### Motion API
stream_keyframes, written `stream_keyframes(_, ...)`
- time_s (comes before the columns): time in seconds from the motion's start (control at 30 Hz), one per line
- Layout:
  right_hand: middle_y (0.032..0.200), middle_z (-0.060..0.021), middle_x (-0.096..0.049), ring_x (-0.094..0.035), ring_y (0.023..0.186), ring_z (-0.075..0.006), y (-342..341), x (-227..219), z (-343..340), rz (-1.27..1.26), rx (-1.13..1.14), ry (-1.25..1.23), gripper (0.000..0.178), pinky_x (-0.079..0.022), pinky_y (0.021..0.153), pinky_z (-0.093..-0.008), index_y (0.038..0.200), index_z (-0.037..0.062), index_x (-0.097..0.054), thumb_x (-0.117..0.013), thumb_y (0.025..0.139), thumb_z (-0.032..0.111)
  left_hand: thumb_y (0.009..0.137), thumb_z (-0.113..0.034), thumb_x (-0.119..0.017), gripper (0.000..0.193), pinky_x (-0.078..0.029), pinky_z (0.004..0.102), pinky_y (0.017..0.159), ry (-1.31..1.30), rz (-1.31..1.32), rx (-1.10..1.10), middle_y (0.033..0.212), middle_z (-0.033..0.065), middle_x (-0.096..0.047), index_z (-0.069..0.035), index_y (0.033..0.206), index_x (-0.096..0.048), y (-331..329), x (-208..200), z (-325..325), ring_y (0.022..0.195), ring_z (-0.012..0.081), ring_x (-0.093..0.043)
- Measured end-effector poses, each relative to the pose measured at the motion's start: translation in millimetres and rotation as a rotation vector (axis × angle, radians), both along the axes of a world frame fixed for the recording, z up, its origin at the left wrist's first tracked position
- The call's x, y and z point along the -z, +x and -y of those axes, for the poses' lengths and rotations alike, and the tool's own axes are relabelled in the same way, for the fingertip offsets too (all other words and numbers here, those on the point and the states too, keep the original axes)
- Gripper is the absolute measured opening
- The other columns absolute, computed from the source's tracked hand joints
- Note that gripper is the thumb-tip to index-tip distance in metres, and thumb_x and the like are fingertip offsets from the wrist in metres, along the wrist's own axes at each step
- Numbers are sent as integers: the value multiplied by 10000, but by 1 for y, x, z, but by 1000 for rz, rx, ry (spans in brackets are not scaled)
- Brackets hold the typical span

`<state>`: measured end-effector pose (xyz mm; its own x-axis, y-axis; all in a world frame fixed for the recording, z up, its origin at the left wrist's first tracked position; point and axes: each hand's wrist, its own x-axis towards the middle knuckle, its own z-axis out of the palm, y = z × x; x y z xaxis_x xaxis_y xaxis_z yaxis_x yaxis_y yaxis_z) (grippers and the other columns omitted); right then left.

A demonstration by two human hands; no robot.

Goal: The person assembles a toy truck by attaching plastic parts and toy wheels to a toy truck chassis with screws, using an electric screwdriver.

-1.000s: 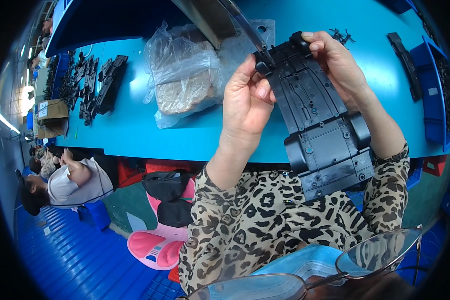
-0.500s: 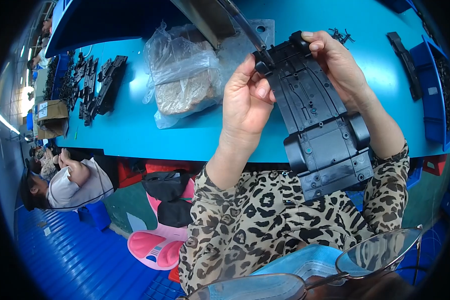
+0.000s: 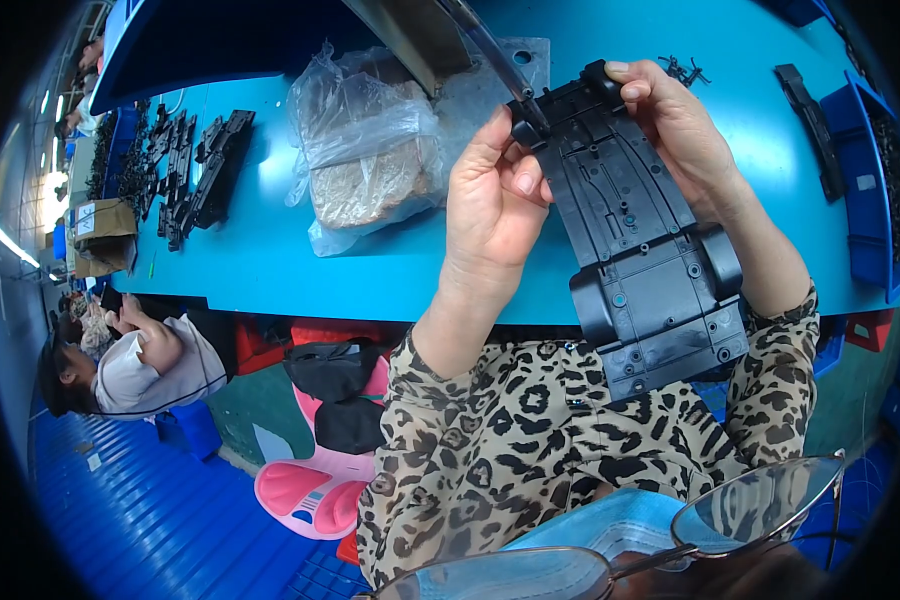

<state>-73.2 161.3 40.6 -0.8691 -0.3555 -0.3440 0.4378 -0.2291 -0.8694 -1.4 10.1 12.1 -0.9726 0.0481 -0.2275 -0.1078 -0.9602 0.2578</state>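
A long black plastic toy-car chassis point(image 3: 625, 225) with rounded wheel arches hangs tilted above the table's near edge, in front of my chest. My left hand point(image 3: 485, 195) is closed on its far left corner. My right hand point(image 3: 682, 135) grips the far right corner, thumb and fingers pinching the raised end. The slim metal tip of a fixed machine point(image 3: 498, 55) comes down to the chassis at its far left corner, close to my left fingers; whether it touches, I cannot tell.
A clear plastic bag point(image 3: 370, 160) with a brown block inside lies left of my hands. Several black parts point(image 3: 200, 175) sit farther left. Small black pieces point(image 3: 685, 70), a long black part point(image 3: 810, 130) and a blue bin point(image 3: 875, 190) are on the right. A co-worker point(image 3: 150, 360) sits at the left.
The chassis and my hands have barely moved, with only a very slight shift to the right. At the left, a dark object now shows by the co-worker's hands.
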Motion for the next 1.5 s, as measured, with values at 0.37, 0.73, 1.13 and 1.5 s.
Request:
stream_keyframes(0.37,677,69,-494,-447,596,-9,-2,3,-2,-9,-44,34,147,-381,516,-144,757,118,-567,-564,799,259,855,-212,-524,155,-413,257,427,10,10,10,725,28,-594,-66,883,-566,-1,0,1,450,84,-441)
stream_keyframes(0.73,636,51,-499,-432,502,-21,-1,-1,2,-12,0,15,166,-301,390,-154,749,112,-559,-561,797,271,846,-211,-538,144,-419,259,413,-23,36,-6,706,24,-598,-73,875,-566,0,1,2,425,84,-440)
stream_keyframes(1.13,586,23,-501,-398,417,-35,2,-1,2,-41,-7,-16,194,-273,345,-169,715,93,-547,-566,794,269,848,-202,-533,137,-428,253,405,-33,-8,-18,724,32,-612,-69,865,-564,2,2,1,421,83,-454)
stream_keyframes(1.5,559,14,-484,-360,374,-59,2,-2,3,-1,-20,-29,230,-278,348,-180,677,89,-506,-583,779,281,856,-206,-518,153,-427,257,410,7,-2,3,738,28,-615,-60,859,-565,1,2,2,427,85,-453)
